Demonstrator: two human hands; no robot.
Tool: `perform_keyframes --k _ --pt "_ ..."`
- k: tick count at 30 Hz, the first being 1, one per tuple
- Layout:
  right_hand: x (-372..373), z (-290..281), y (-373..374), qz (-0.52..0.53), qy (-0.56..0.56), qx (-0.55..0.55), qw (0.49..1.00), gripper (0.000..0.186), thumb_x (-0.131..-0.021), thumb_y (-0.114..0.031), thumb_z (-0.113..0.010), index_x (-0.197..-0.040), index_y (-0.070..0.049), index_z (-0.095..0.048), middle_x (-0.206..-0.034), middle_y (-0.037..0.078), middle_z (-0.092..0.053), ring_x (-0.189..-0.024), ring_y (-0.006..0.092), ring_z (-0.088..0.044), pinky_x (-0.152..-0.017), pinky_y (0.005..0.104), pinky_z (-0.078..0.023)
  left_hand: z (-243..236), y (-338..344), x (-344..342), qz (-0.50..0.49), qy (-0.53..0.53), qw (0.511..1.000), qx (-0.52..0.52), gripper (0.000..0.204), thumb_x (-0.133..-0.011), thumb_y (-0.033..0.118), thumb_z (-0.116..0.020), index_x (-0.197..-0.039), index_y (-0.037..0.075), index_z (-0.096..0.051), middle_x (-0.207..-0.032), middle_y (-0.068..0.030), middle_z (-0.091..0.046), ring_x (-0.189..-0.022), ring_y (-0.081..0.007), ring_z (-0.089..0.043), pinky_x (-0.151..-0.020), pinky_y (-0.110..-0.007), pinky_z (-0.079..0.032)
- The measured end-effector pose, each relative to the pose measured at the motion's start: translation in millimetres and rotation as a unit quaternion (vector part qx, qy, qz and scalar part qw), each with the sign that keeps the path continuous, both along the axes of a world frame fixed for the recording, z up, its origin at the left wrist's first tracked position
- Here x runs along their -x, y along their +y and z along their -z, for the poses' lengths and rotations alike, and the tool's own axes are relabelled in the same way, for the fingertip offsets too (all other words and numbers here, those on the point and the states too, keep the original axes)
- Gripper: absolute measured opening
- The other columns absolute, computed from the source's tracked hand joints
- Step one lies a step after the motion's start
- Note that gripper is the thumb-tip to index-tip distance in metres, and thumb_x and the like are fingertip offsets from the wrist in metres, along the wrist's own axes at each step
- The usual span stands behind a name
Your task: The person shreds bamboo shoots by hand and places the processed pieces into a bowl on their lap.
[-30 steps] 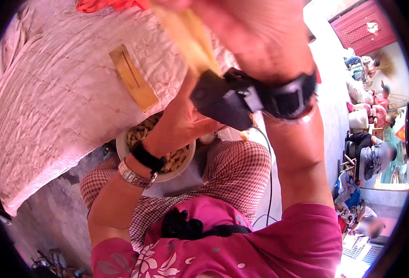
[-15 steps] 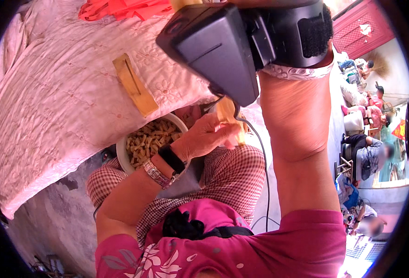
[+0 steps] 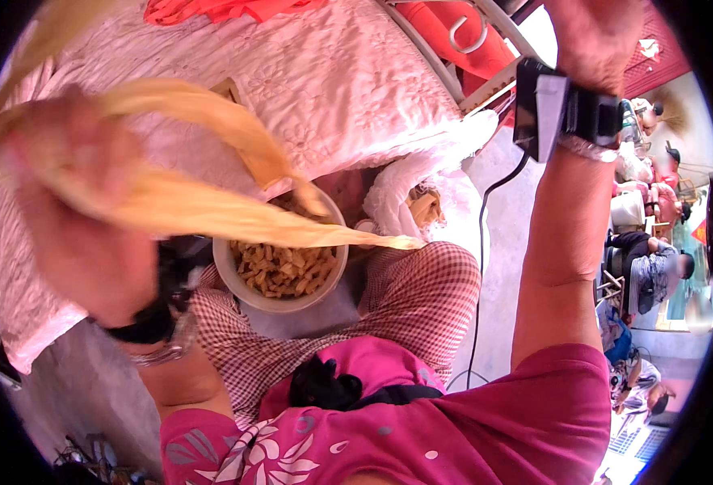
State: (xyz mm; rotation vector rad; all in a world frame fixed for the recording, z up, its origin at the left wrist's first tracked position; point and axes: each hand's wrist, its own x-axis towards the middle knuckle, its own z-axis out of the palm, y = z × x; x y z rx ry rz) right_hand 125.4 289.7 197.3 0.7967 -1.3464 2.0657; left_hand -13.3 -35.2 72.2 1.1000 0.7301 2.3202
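Note:
My left hand [image 3: 90, 186], blurred by motion at the far left, grips long pale yellow strips [image 3: 235, 217] that loop and stretch across the bowl. A white bowl [image 3: 221, 263] holds short pale cut pieces [image 3: 279, 271] between my legs. My right hand [image 3: 595, 32] is raised at the top right, its fingers cut off by the frame edge; a black device [image 3: 538, 109] with a cable is strapped at its wrist. A wooden block [image 3: 227, 90] on the pink quilted cover [image 3: 324, 105] is mostly hidden behind the strips.
An open white bag [image 3: 389, 194] with yellowish material lies right of the bowl. Red cloth [image 3: 227, 10] and a metal frame [image 3: 425, 48] stand at the top. Several other people [image 3: 647, 275] sit among chairs and bags along the right, beyond the grey floor [image 3: 502, 226].
My left hand has swung from over the bowl to the far left, taking the yellow strips along. My right hand has moved up and right, away from the strips.

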Motion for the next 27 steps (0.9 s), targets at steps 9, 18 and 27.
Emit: perform_keyframes --k 9,18,27 --pt "-7 100 21 0.097 -0.133 0.044 0.985 0.036 -0.1 -0.036 -0.04 -0.086 -0.005 -0.054 -0.063 0.0 -0.046 -0.036 0.0073 -0.035 -0.035 0.0215 -0.035 24 6 -11 -0.219 0.527 0.765 0.298 0.021 -0.079 0.012 -0.067 -0.096 0.0 -0.062 -0.083 -0.0161 -0.062 -0.075 -0.0346 -0.061 -0.064 -0.038 -0.048" --pt "-8 182 -57 0.178 -0.5 -0.363 0.766 0.041 -0.093 -0.043 -0.056 -0.072 -0.008 -0.061 -0.057 -0.005 -0.051 -0.044 0.0004 -0.047 -0.037 0.0151 -0.031 95 -7 -11 -0.068 0.509 0.746 0.424 0.031 -0.077 0.02 -0.072 -0.1 0.001 -0.064 -0.097 -0.0168 -0.065 -0.087 -0.031 -0.063 -0.079 -0.033 -0.049" --pt "-6 286 -110 0.32 -0.287 -0.545 0.72 0.041 -0.097 -0.04 -0.05 -0.091 -0.003 -0.068 -0.079 0.006 -0.065 -0.069 0.0147 -0.063 -0.058 0.0302 -0.05 68 15 -29 -0.101 0.438 0.834 0.321 0.018 -0.085 0.017 -0.068 -0.095 0.002 -0.065 -0.087 -0.0111 -0.066 -0.078 -0.0222 -0.065 -0.07 -0.03 -0.05"
